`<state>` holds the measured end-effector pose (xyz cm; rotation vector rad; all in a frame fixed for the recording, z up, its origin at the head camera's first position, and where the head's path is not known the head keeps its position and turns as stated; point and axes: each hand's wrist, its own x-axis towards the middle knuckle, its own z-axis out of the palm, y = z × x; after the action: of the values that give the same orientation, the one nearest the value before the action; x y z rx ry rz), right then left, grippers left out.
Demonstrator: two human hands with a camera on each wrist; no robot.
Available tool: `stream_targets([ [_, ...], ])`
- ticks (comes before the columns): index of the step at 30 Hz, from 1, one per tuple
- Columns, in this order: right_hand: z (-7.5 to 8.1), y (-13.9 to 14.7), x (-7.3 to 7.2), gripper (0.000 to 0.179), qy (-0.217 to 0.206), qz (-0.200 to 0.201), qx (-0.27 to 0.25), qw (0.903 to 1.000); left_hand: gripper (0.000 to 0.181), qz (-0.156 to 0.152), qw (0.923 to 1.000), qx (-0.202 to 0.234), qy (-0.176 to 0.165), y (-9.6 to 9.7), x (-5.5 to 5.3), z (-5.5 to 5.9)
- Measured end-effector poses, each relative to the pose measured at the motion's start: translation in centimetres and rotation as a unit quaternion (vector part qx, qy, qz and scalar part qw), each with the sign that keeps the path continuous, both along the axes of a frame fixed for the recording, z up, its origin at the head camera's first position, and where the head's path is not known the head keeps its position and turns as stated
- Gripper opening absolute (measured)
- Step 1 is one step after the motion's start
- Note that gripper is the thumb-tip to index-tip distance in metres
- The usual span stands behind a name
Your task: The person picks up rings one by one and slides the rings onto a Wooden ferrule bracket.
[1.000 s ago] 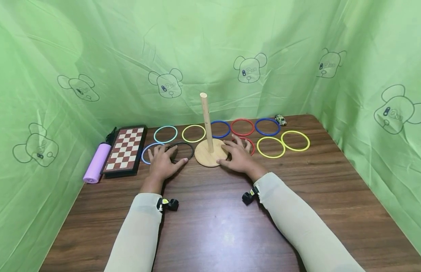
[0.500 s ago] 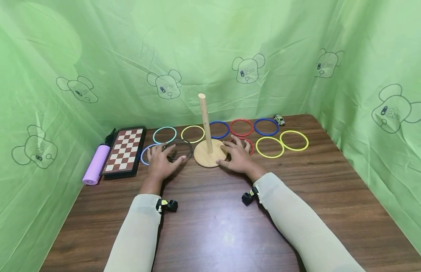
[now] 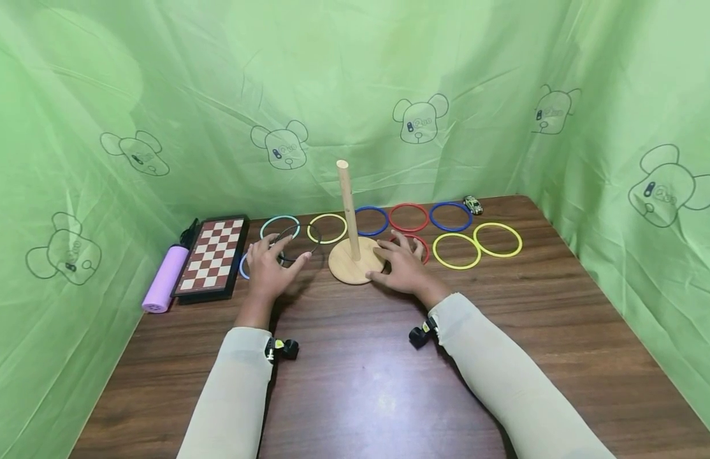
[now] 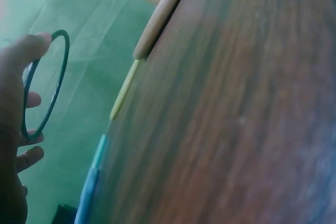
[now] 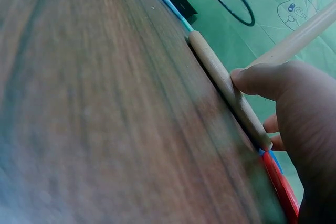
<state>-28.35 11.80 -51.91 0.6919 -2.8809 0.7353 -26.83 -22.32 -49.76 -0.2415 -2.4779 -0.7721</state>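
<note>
My left hand (image 3: 269, 271) holds a thin black ring (image 4: 66, 56) between thumb and fingers. The ring is lifted off the table, and in the left wrist view a gap shows between it and the tabletop. A wooden stand stands upright in the middle, with a round base (image 3: 349, 270) and a tall peg (image 3: 348, 207); no ring is on the peg. My right hand (image 3: 409, 271) grips the base's right side, thumb at the near rim and other fingers farther back. Under those fingers lies a red ring (image 3: 426, 252), partly covered.
Behind the stand lie a light blue ring (image 3: 263, 223), a yellow ring (image 3: 327, 243), a red ring (image 3: 409, 230) and blue rings. Two yellow rings (image 3: 456, 267) lie right, near a toy car (image 3: 473, 204). A chessboard (image 3: 211, 255) and purple cylinder (image 3: 167, 279) stand left. Green cloth (image 3: 343, 76) encloses the table.
My left hand has raised the black ring from the tabletop, and it now overlaps the light blue ring in the head view. The right hand keeps its place on the base.
</note>
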Motion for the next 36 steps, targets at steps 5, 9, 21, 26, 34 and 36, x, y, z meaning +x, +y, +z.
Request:
stream_targets([
  [5, 0.0, 0.0, 0.0, 0.076, -0.001, 0.000, -0.001, 1.0000, 0.064, -0.006, 0.9998, 0.011, 0.014, 0.3, 0.1, 1.0],
  [9, 0.1, 0.0, 0.0, 0.075, 0.003, 0.000, 0.000, 1.0000, 0.062, -0.011, 0.9991, 0.027, 0.031, 0.5, 0.4, 2.0],
  [21, 0.0, -0.2, 0.0, 0.076, -0.001, 0.003, -0.002, 1.0000, 0.058, -0.013, 0.9967, 0.059, 0.055, 0.5, 1.3, 4.3],
  [26, 0.0, -0.1, 0.1, 0.076, -0.001, 0.001, -0.001, 1.0000, 0.056, -0.016, 0.9941, 0.075, 0.076, 0.7, 0.9, 5.1],
  [34, 0.0, -0.1, 0.3, 0.074, 0.005, 0.002, 0.000, 1.0000, 0.057, -0.022, 0.9915, 0.079, 0.101, 1.7, 0.2, 8.7],
  [36, 0.1, 0.0, 0.3, 0.073, 0.005, 0.002, -0.004, 1.0000, 0.058, -0.022, 0.9913, 0.076, 0.105, 2.0, 0.0, 9.8],
])
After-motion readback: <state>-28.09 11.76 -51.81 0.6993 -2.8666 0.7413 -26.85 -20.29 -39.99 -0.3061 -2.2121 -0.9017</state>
